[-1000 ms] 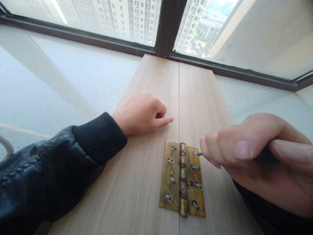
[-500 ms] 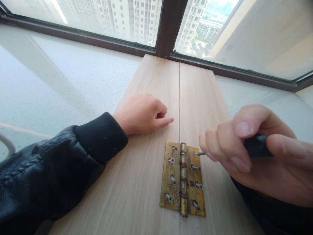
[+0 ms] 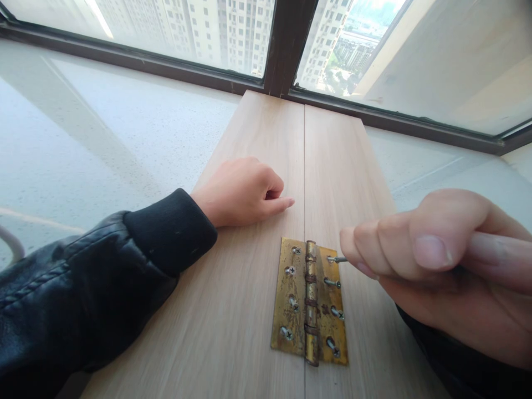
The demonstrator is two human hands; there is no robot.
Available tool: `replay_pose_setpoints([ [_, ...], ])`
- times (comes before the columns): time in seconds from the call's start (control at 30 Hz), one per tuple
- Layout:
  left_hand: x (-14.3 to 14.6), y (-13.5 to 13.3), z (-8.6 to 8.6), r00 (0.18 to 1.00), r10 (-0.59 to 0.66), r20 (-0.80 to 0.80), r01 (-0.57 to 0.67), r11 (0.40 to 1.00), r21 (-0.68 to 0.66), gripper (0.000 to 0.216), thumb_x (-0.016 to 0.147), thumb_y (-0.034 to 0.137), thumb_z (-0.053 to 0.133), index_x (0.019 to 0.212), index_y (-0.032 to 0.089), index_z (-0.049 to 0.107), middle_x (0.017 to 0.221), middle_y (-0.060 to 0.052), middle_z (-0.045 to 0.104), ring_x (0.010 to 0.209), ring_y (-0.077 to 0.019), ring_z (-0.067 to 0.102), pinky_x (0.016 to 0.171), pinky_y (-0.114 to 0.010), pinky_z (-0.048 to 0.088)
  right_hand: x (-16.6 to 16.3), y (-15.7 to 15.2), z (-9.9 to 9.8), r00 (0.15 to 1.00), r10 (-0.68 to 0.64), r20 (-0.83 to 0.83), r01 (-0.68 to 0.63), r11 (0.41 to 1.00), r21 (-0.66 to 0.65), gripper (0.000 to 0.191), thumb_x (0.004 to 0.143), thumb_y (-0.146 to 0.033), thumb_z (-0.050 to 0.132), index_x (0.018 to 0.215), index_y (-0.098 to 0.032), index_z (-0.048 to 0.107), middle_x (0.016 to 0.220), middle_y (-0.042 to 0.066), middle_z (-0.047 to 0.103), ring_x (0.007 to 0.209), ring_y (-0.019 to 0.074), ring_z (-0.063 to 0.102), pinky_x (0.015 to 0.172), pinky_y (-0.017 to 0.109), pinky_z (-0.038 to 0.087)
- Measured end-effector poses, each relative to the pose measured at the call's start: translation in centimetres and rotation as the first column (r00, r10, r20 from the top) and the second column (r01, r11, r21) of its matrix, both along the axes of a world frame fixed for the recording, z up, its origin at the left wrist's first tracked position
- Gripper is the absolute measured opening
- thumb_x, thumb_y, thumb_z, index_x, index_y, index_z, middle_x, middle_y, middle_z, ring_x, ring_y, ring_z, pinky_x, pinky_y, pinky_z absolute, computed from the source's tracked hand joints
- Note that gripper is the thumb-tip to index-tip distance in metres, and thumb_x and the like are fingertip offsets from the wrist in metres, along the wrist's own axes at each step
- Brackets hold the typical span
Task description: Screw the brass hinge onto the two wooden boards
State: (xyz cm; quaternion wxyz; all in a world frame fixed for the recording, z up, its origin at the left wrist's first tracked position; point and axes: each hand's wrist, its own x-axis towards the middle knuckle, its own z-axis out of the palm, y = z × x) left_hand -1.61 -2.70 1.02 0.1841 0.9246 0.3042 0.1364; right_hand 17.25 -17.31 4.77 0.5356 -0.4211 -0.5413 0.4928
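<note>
A worn brass hinge (image 3: 291, 302) lies across the seam of two light wooden boards (image 3: 233, 310), with several screws standing in its holes. My right hand (image 3: 436, 266) is closed round a screwdriver whose handle is almost fully hidden by my fingers; its thin metal tip (image 3: 339, 259) meets the top right screw (image 3: 331, 259). My left hand (image 3: 243, 191), in a black sleeve, rests on the left board just above the hinge, fingers curled under and the forefinger pointing toward the seam, holding nothing.
The boards lie on a pale speckled stone sill (image 3: 103, 138). A dark window frame (image 3: 286, 44) runs along the far edge, with tall buildings beyond the glass. A curved grey object (image 3: 10, 246) shows at the far left edge.
My right hand's fingers have shifted round the screwdriver handle, first uncovering it and now covering it. The tip stays on the top right screw. My left hand has not moved.
</note>
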Motion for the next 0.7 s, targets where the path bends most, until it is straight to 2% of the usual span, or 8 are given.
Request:
replay_pose_setpoints([
  [0.17, -0.1, 0.1, -0.1, 1.000, -0.023, 0.017, 0.023, 1.000, 0.003, 0.048, 0.087, 0.039, 0.063, 0.049, 0.019, 0.039, 0.045, 0.004, 0.035, 0.049, -0.0108, 0.024, 0.057, -0.034, 0.021, 1.1, -0.7, -0.6, 0.996, 0.001, 0.093, -0.003, 1.000, 0.017, 0.019, 0.100, -0.044, 0.069, 0.087, -0.033, 0.079, 0.054, -0.004, 0.035, 0.051, 0.0178, 0.044, 0.049, 0.034, 0.043],
  [0.27, -0.1, 0.1, -0.1, 1.000, -0.013, 0.018, 0.013, 1.000, -0.005, 0.048, 0.086, 0.039, 0.064, 0.049, 0.019, 0.040, 0.045, 0.004, 0.035, 0.049, -0.0106, 0.025, 0.057, -0.034, 0.021, 1.9, -0.2, -0.7, 0.991, 0.106, 0.085, -0.103, 0.994, -0.037, 0.026, 0.099, -0.055, 0.066, 0.092, -0.034, 0.080, 0.059, -0.001, 0.044, 0.061, 0.0199, 0.050, 0.058, 0.035, 0.050],
  [0.33, 0.0, 0.0, -0.1, 1.000, -0.007, 0.019, 0.007, 1.000, 0.000, 0.048, 0.086, 0.039, 0.064, 0.049, 0.019, 0.040, 0.045, 0.004, 0.036, 0.049, -0.0104, 0.024, 0.056, -0.033, 0.021, 2.2, 0.5, -0.4, 0.980, 0.195, 0.036, -0.192, 0.980, -0.059, 0.024, 0.096, -0.053, 0.067, 0.096, -0.033, 0.080, 0.060, -0.002, 0.043, 0.062, 0.0192, 0.049, 0.071, 0.037, 0.055],
  [0.43, 0.0, 0.0, -0.1, 1.000, -0.005, 0.009, 0.005, 1.000, 0.012, 0.049, 0.087, 0.039, 0.064, 0.049, 0.019, 0.040, 0.046, 0.004, 0.035, 0.048, -0.0101, 0.025, 0.055, -0.033, 0.021, 2.3, 1.3, 0.3, 0.975, 0.224, 0.006, -0.221, 0.968, -0.118, 0.022, 0.094, -0.051, 0.071, 0.090, -0.032, 0.080, 0.060, -0.002, 0.047, 0.063, 0.0178, 0.052, 0.068, 0.033, 0.054],
  [0.5, -0.1, -0.1, 0.0, 1.000, 0.003, -0.008, -0.003, 1.000, 0.010, 0.049, 0.087, 0.039, 0.063, 0.049, 0.019, 0.040, 0.046, 0.005, 0.035, 0.048, -0.0101, 0.025, 0.055, -0.033, 0.022, 2.3, 1.5, 0.6, 0.955, 0.294, 0.025, -0.290, 0.950, -0.112, 0.025, 0.097, -0.054, 0.069, 0.094, -0.031, 0.079, 0.062, -0.003, 0.053, 0.063, 0.0170, 0.055, 0.068, 0.032, 0.054],
  [0.57, -0.1, -0.1, 0.0, 1.000, 0.010, -0.019, -0.010, 1.000, 0.006, 0.049, 0.088, 0.039, 0.063, 0.049, 0.019, 0.040, 0.046, 0.005, 0.035, 0.049, -0.0101, 0.026, 0.055, -0.033, 0.022, 2.7, 1.6, 0.6, 0.926, 0.364, 0.103, -0.358, 0.931, -0.071, 0.027, 0.103, -0.053, 0.062, 0.103, -0.031, 0.077, 0.069, -0.002, 0.062, 0.071, 0.0190, 0.061, 0.079, 0.037, 0.057],
  [0.63, -0.1, -0.1, 0.0, 1.000, 0.009, -0.016, -0.009, 1.000, 0.005, 0.049, 0.088, 0.039, 0.063, 0.049, 0.019, 0.040, 0.046, 0.005, 0.035, 0.048, -0.0101, 0.025, 0.055, -0.033, 0.022, 3.2, 1.5, 0.4, 0.891, 0.385, 0.242, -0.393, 0.919, -0.016, 0.026, 0.107, -0.049, 0.056, 0.108, -0.032, 0.076, 0.084, 0.000, 0.069, 0.087, 0.0225, 0.067, 0.093, 0.042, 0.057],
  [0.7, -0.1, -0.1, 0.0, 1.000, 0.008, -0.012, -0.008, 1.000, 0.007, 0.049, 0.087, 0.039, 0.064, 0.049, 0.019, 0.040, 0.046, 0.005, 0.034, 0.048, -0.0101, 0.025, 0.054, -0.033, 0.021, 3.8, 1.4, 0.2, 0.878, 0.303, 0.371, -0.347, 0.936, 0.056, 0.024, 0.105, -0.048, 0.060, 0.105, -0.033, 0.079, 0.090, 0.002, 0.072, 0.093, 0.0244, 0.069, 0.098, 0.044, 0.057],
])
